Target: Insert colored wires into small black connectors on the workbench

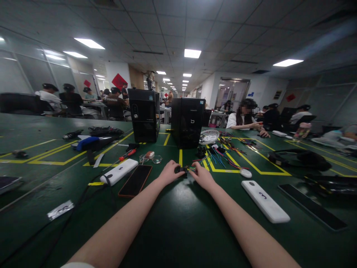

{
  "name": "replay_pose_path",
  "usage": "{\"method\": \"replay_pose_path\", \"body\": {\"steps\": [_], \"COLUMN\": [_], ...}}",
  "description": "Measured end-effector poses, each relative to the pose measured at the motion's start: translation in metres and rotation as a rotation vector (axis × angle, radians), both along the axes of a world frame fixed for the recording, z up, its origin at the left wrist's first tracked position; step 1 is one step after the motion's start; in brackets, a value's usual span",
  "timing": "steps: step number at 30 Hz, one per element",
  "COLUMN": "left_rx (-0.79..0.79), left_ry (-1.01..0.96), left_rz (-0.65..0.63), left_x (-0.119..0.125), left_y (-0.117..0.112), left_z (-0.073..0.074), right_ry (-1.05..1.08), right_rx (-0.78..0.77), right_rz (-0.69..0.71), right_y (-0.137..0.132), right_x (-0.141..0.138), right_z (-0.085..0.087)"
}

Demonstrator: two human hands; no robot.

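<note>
Both my arms reach forward over a dark green table (178, 223). My left hand (170, 172) is closed around a small black connector (182, 170) with thin coloured wires. My right hand (202, 176) pinches the same part from the right side. Between the two hands the wires run off to the right toward a loose bundle of coloured cables (220, 156).
Two black computer towers (144, 115) (187, 122) stand behind my hands. Left: a white power bank (119, 172), a dark phone (135, 180), glasses (150, 158), a red screwdriver (127, 154). Right: a second white power bank (264, 201), a white basket (209, 136). Seated people work beyond.
</note>
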State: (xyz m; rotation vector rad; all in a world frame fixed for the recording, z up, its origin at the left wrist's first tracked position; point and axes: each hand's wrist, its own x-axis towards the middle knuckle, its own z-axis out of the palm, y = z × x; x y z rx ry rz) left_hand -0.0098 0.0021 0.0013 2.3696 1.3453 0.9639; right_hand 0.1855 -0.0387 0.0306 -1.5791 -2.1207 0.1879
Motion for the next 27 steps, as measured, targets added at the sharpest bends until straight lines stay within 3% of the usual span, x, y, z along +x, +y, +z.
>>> {"method": "replay_pose_path", "body": {"steps": [5, 12, 16, 21, 27], "left_rx": [0.0, -0.008, -0.048, -0.065, -0.05], "left_ry": [0.098, 0.025, 0.017, 0.035, 0.046], "left_rz": [-0.087, -0.222, -0.211, -0.217, -0.217], "left_x": [0.005, 0.005, 0.003, 0.002, 0.004], "left_y": [-0.005, -0.009, -0.009, -0.008, -0.007], "left_z": [0.002, 0.002, 0.001, 0.001, -0.001], "right_ry": [-0.157, -0.276, -0.279, -0.311, -0.36], "right_rx": [-0.021, -0.052, -0.177, -0.331, -0.294], "right_rz": [0.013, -0.068, -0.306, -0.537, -0.612], "right_y": [-0.009, -0.001, 0.008, 0.008, -0.011], "right_x": [-0.006, 0.005, 0.039, 0.104, 0.154], "right_z": [0.0, 0.004, 0.014, 0.022, 0.02]}}
